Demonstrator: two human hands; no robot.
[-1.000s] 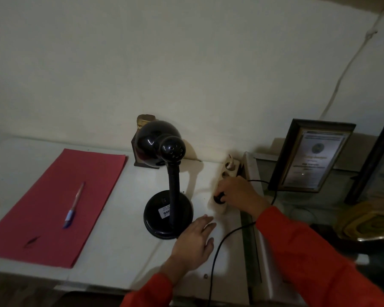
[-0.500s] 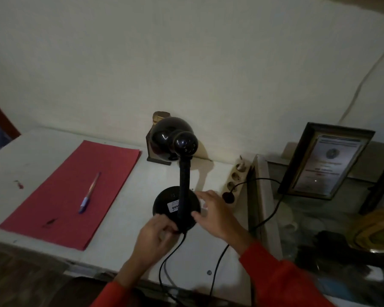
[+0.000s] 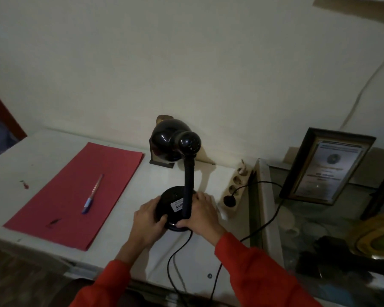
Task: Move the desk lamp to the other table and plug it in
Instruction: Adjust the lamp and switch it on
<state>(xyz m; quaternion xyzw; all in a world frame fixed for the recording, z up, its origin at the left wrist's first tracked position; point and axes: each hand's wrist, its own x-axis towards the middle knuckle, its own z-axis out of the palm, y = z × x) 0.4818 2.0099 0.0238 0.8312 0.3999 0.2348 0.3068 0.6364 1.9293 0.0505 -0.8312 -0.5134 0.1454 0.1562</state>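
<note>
A black desk lamp stands upright on the white table, its round shade turned toward the wall. My left hand grips the left side of the lamp's round base. My right hand holds the base's right side. The lamp's black plug sits in the nearest socket of a beige power strip to the right of the lamp. Its black cord loops right, then runs down off the table's front edge.
A red paper sheet with a pen lies at left. A small dark wooden object stands behind the lamp. To the right, a glass-topped table carries a framed certificate and a yellow dish.
My right hand left the plug in the power strip and came to the lamp base. My left hand rose from the table onto the base. The camera view shifted left.
</note>
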